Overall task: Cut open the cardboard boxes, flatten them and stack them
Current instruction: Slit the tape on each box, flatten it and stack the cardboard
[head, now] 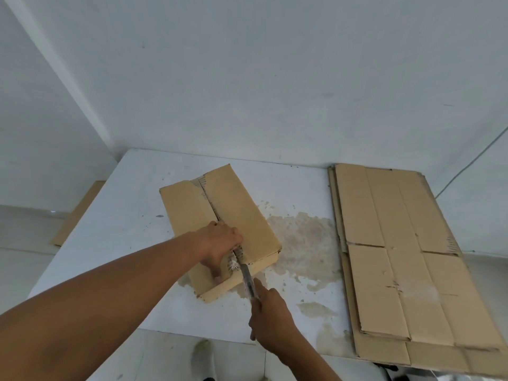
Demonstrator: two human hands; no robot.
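Head view: one box (239, 215) at centre of table (110, 229), left hand (220, 243) clamping near edge, thumb down front. Right hand (270, 317) fisted round one knife (248, 280), blade in top seam. One flattened stack (398, 257) along right edge.

We can read no text, label, brand, number or sign anywhere in this frame. The cardboard box (242, 215) at centre carries only dark, ragged marks along its middle seam, too blurred for us to tell whether they are print, and the stack of flattened cardboard (398, 257) at right shows us nothing legible on its brown panels.
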